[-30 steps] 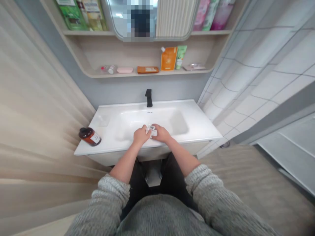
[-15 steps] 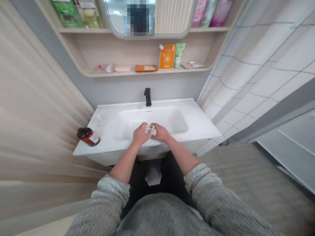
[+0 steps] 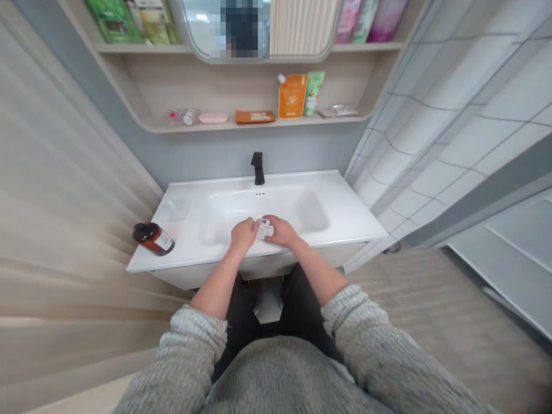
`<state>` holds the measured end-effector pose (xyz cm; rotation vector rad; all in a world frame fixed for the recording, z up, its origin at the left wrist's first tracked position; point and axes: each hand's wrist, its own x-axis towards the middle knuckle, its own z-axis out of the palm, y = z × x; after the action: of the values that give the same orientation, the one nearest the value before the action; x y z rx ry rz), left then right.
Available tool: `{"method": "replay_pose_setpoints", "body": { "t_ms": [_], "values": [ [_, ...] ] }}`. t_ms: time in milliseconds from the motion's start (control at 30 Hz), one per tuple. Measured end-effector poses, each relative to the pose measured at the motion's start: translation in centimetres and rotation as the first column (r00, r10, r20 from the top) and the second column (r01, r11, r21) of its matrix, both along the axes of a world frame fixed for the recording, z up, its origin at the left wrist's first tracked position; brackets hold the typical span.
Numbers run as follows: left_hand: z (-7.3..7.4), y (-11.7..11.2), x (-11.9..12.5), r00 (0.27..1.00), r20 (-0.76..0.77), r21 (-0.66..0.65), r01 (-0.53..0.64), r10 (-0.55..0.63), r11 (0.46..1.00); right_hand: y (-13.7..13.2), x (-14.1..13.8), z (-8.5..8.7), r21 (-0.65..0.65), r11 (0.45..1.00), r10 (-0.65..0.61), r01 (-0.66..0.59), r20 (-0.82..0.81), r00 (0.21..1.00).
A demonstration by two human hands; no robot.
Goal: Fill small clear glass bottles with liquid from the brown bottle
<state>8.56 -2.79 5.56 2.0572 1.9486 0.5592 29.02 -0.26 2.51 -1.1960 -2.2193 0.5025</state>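
Over the front part of the white sink (image 3: 302, 210), my two hands meet around a small white item (image 3: 265, 229). It looks like a crumpled wrapper or tissue with a small dark patch, too small to name for sure. My left hand (image 3: 245, 233) pinches its left side between thumb and fingers. Around its right side, the fingers of my right hand (image 3: 280, 231) are closed, partly hidden behind it. Beyond the hands, a black faucet (image 3: 258, 168) stands at the back of the basin.
A brown pump bottle (image 3: 154, 239) lies tilted in view on the counter's left end, near a clear dish (image 3: 177, 209). Above, a shelf (image 3: 202, 127) holds an orange pouch (image 3: 292, 96), a green tube (image 3: 314, 94) and a pink case (image 3: 213, 118). A curtain (image 3: 73, 190) hangs at left.
My left thumb has shifted up along the white item, and the left hand has drawn slightly leftward. More of the white item shows between the hands. The view has tipped slightly.
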Motion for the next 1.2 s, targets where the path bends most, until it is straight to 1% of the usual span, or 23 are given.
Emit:
{"method": "replay_pose_setpoints", "body": {
  "t_ms": [33, 67, 133, 200, 267, 333, 467, 567, 633, 733, 800, 833, 867, 933, 1000, 1033, 1067, 1100, 1200],
  "values": [
    [0.0, 0.0, 0.0, 1.000, -0.003, 0.005, -0.024, 0.024, 1.000, 0.0, 0.0, 0.0, -0.004, 1.000, -0.003, 0.003, 0.004, 1.000],
    [0.0, 0.1, 0.0, 1.000, 0.010, 0.026, -0.024, 0.024, 0.999, 0.0, 0.0, 0.1, -0.009, 1.000, -0.007, 0.007, 0.005, 1.000],
    [0.0, 0.1, 0.0, 0.998, 0.048, 0.073, 0.035, -0.038, 0.997, 0.0, 0.1, 0.2, -0.015, 1.000, -0.010, 0.010, -0.002, 1.000],
    [0.1, 0.0, 0.0, 0.996, 0.037, 0.062, 0.074, -0.076, 0.995, 0.0, 0.1, 0.3, -0.014, 1.000, 0.002, -0.002, -0.006, 1.000],
    [0.4, -0.3, 0.1, 0.999, -0.026, 0.002, 0.025, -0.025, 1.000, 0.0, 0.2, 0.4, -0.009, 1.000, 0.019, -0.019, -0.006, 1.000],
    [0.7, -0.6, 0.3, 0.996, -0.076, -0.017, -0.044, 0.042, 0.999, 0.0, 0.2, 0.4, -0.009, 1.000, 0.018, -0.019, -0.010, 1.000],
    [0.9, -1.0, 0.6, 0.995, -0.095, 0.008, -0.031, 0.032, 0.999, 0.0, 0.2, 0.4, -0.021, 1.000, 0.005, -0.006, -0.026, 1.000],
    [0.7, -0.8, 0.6, 0.991, -0.116, -0.016, -0.072, 0.069, 0.997, 0.0, 0.3, 0.4, -0.024, 1.000, 0.017, -0.018, -0.019, 1.000],
    [0.5, -0.5, 0.4, 0.992, -0.097, -0.012, -0.088, 0.086, 0.996, -0.1, 0.2, 0.5, -0.027, 1.000, 0.013, -0.013, -0.016, 1.000],
    [-0.1, -0.2, -0.1, 0.997, 0.012, 0.065, -0.081, 0.081, 0.995, -0.1, 0.2, 0.5, -0.040, 0.999, -0.029, 0.028, -0.022, 0.999],
    [-0.6, 0.2, -0.6, 0.981, 0.163, 0.132, -0.128, 0.106, 0.983, 0.0, 0.2, 0.5, -0.055, 0.993, -0.103, 0.101, -0.036, 0.994],
    [-0.9, 0.5, -0.9, 0.957, 0.264, 0.153, -0.167, 0.123, 0.974, 0.1, 0.3, 0.4, -0.065, 0.988, -0.147, 0.143, -0.052, 0.988],
    [-1.2, 0.8, -1.2, 0.917, 0.375, 0.161, -0.209, 0.136, 0.965, 0.2, 0.4, 0.3, -0.076, 0.979, -0.193, 0.187, -0.078, 0.978],
    [-1.9, 1.6, -1.8, 0.799, 0.583, 0.137, -0.278, 0.149, 0.951, 0.5, 0.7, 0.1, -0.115, 0.961, -0.268, 0.252, -0.162, 0.950],
    [-2.4, 2.3, -2.3, 0.685, 0.708, 0.088, -0.328, 0.172, 0.940, 1.0, 1.0, -0.3, -0.175, 0.944, -0.321, 0.281, -0.276, 0.906],
    [-2.5, 2.5, -2.5, 0.655, 0.729, 0.065, -0.355, 0.199, 0.933, 1.3, 1.0, -0.5, -0.205, 0.935, -0.346, 0.291, -0.336, 0.876],
    [-2.6, 2.7, -2.6, 0.652, 0.722, 0.047, -0.379, 0.231, 0.924, 1.6, 1.1, -0.7, -0.229, 0.927, -0.368, 0.297, -0.395, 0.842],
    [-2.6, 2.8, -2.7, 0.673, 0.691, 0.032, -0.392, 0.263, 0.920, 1.8, 1.1, -0.9, -0.247, 0.920, -0.386, 0.304, -0.447, 0.807],
    [-2.1, 2.6, -2.6, 0.810, 0.492, -0.024, -0.353, 0.319, 0.935, 2.2, 1.1, -1.1, -0.271, 0.913, -0.408, 0.307, -0.562, 0.720]
  ]
}}
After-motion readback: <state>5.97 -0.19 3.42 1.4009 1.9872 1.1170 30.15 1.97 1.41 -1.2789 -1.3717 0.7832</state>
